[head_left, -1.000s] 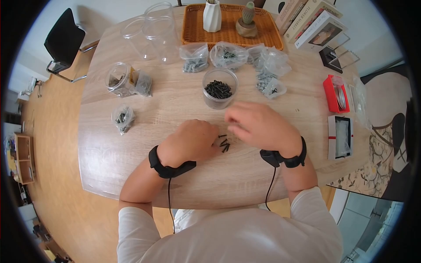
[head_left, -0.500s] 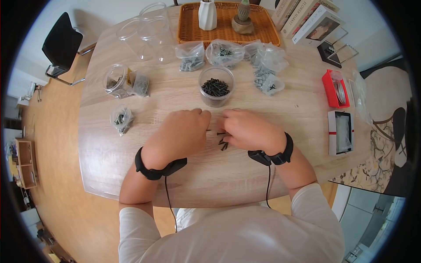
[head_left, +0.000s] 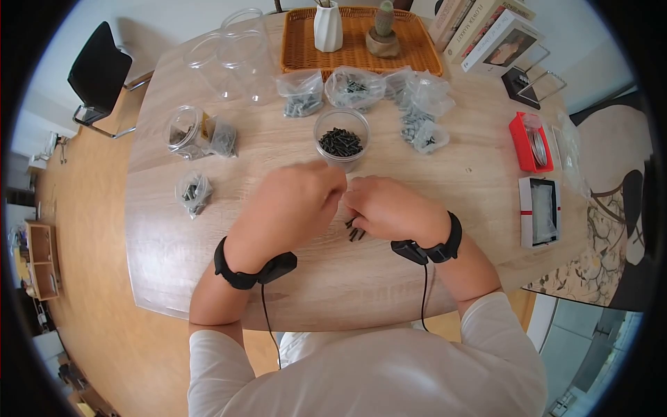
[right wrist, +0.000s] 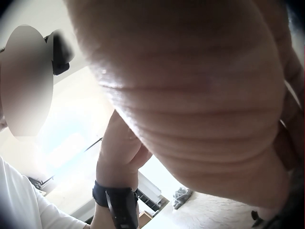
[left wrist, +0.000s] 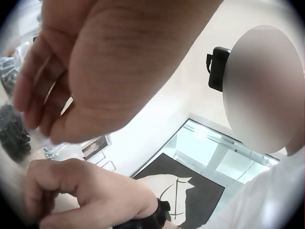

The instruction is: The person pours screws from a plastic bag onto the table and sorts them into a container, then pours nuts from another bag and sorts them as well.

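Note:
My left hand (head_left: 297, 201) is lifted just in front of a clear round jar (head_left: 342, 164) filled with dark screws (head_left: 340, 142). Its fingers (left wrist: 35, 90) are bent and the thumb lies near their tips; whether something small is between them I cannot tell. Low over the table, my right hand (head_left: 396, 207) is beside it, fingers bent downward and their tips hidden under the hand in the head view. Several loose dark screws (head_left: 356, 233) lie on the wood right by its thumb. Each wrist wears a black strap with a small camera.
Bags of hardware (head_left: 303, 94) line the back, before a wicker tray (head_left: 292, 38). At left stand clear empty containers (head_left: 240, 66), an open jar (head_left: 186, 132) and a small bag (head_left: 194, 193). A red bin (head_left: 521, 146) and a white box (head_left: 526, 222) sit at right.
My right hand has come down from near the jar to the loose screws. The left hand has moved from beside the screws up toward the jar.

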{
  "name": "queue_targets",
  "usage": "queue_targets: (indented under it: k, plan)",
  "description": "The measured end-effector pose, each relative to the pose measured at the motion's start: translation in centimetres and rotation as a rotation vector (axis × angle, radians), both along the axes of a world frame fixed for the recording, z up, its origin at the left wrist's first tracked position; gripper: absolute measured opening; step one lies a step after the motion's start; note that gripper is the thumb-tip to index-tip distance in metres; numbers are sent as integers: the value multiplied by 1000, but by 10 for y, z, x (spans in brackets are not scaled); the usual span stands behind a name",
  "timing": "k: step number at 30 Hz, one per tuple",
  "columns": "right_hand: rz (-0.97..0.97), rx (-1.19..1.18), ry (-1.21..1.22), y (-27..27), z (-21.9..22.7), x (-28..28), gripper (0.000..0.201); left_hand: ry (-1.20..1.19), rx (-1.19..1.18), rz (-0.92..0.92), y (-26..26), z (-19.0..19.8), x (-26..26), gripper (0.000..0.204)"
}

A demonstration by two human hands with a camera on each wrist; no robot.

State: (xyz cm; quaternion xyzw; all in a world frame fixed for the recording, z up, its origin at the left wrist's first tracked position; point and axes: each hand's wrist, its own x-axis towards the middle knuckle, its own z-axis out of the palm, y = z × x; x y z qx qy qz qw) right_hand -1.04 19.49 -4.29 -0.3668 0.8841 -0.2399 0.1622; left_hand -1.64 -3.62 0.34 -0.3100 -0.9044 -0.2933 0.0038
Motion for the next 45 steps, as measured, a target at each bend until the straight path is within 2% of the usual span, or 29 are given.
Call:
queue_targets:
  k: [1, 4, 8, 13, 14, 16, 19, 22, 27, 30, 32, 33, 35, 36, 37, 39, 40, 41, 43, 45]
  plan:
    - [6, -16, -17, -1, -1, -1, 17, -148, -151, -97, -2, -8, 1, 10]
    - [-1, 43, -15, 2, -1, -1, 13, -242, -282, -183, 4, -25, 3, 16]
    - [16, 70, 8, 6, 0, -1, 13, -235, -235, -163, 15, -39, 6, 18]
    - [31, 135, -179, 2, 19, 6, 11, -190, -243, -136, 18, -55, 7, 18]
    - [31, 135, -178, 0, 22, 9, 11, -188, -243, -135, 17, -54, 7, 18]
    - [39, 281, -149, -5, 25, 13, 11, -216, -239, -123, 17, -51, 8, 17]
    - [69, 263, -80, -5, 15, 17, 10, -277, -269, -127, 19, -42, 7, 18]
    - [101, 261, -79, -6, 25, 20, 11, -271, -244, -155, 18, -35, 6, 19]
    - [101, 240, -37, -6, 25, 23, 8, -316, -274, -151, 19, -44, 5, 21]
    - [114, 279, -99, -3, 31, 18, 10, -297, -255, -153, 18, -47, 4, 22]
    - [-5, 124, 52, 5, 31, 16, 8, -280, -247, -160, 18, -49, 4, 22]
    - [3, 116, 62, 7, 39, 12, 8, -268, -206, -167, 19, -50, 4, 21]
    - [-162, -300, 175, 10, 59, 6, 6, -250, -178, -160, 17, -54, 5, 21]
    - [-186, -456, 269, 10, 59, 3, 6, -223, -204, -155, 17, -57, 6, 22]
    - [-182, -466, 271, 6, 60, 2, 6, -199, -228, -154, 16, -60, 6, 22]
    - [-377, -683, 329, 0, 64, 2, 4, -220, -228, -168, 15, -61, 5, 21]
    - [-350, -682, 438, 0, 54, -2, 19, -217, -206, -174, 15, -61, 5, 19]
    - [-351, -683, 436, -2, 54, -3, 19, -216, -185, -181, 15, -61, 6, 17]
    - [-483, -757, 516, -11, 54, -5, 42, -202, -191, -180, 15, -61, 6, 16]
    - [-446, -754, 526, -5, 55, -6, 49, -189, -194, -172, 14, -61, 6, 14]
